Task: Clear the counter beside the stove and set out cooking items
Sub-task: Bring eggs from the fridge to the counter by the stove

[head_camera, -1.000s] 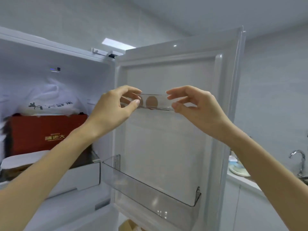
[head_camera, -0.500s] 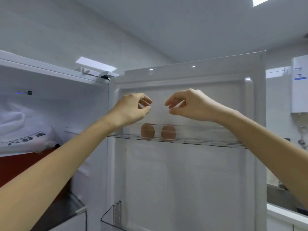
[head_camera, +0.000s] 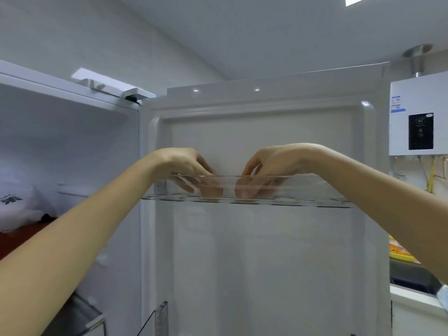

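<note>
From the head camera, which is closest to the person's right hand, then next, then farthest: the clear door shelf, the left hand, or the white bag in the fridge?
1. clear door shelf: the right hand has its fingers in it.
2. left hand: just to the left, reaching into the same shelf.
3. white bag: far left, inside the fridge.

Your left hand [head_camera: 184, 166] and right hand [head_camera: 274, 163] are inside the clear door shelf [head_camera: 315, 190], fingers perhaps gripping something.
</note>
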Demonstrator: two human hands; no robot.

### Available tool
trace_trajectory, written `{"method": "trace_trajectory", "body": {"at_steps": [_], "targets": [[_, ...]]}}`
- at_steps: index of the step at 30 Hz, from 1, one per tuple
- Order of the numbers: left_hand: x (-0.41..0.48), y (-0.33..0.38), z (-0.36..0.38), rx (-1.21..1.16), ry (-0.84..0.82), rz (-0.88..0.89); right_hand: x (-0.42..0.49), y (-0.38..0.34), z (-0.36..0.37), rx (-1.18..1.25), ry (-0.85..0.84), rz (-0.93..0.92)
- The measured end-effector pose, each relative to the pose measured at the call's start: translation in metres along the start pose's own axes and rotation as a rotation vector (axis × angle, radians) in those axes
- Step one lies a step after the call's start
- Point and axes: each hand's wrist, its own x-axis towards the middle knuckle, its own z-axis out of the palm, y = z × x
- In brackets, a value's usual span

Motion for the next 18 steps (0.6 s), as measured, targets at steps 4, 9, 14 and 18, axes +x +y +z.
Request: {"method": "trace_trajectory", "body": {"at_steps": [4, 9, 14, 18], "targets": [[-0.001, 0.005, -0.003, 0.057, -0.127, -0.031, 0.000, 0.001, 0.004, 0.009, 0.039, -0.001], [-0.004, 0.004, -0.001, -0.013, -0.136, -0.032, 0.000, 0.005, 0.006, 0.040, 0.077, 0.002], [-0.010, 0.002, 0.000, -0.069, -0.048, 0.012, 0.002, 0.006, 0.007, 0.104, 0.199, -0.009], [-0.016, 0.003, 0.004, -0.095, 0.136, 0.128, -0.004, 0.008, 0.000, 0.170, 0.427, -0.030]]}}
